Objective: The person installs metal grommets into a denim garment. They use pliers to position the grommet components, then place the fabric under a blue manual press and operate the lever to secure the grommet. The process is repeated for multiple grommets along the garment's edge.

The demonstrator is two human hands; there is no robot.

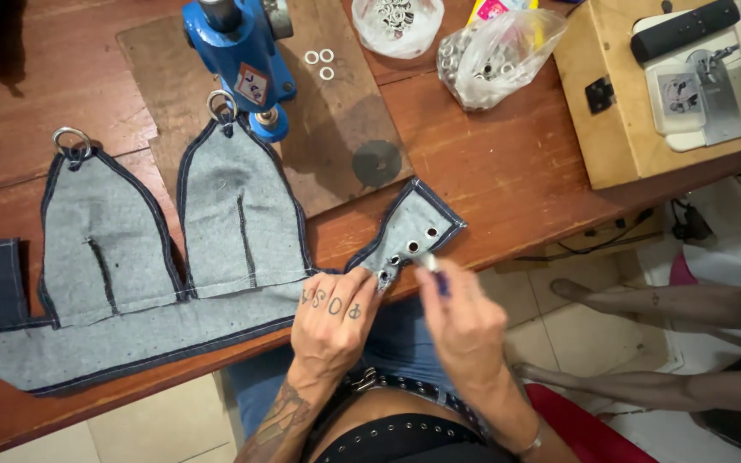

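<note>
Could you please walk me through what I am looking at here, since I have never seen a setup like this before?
This is one picture from a camera worn on a person's head, looking down at their own two hands and a wooden table. On it lies a grey denim garment piece with two triangular cups, each topped by a metal ring. The left hand presses down the strap end, which has metal eyelets in it. The right hand holds a small tool at those eyelets; its kind is hard to tell. Behind stand a blue hand press, three loose rings and two bags of metal parts. At right is a sewing machine.
</note>
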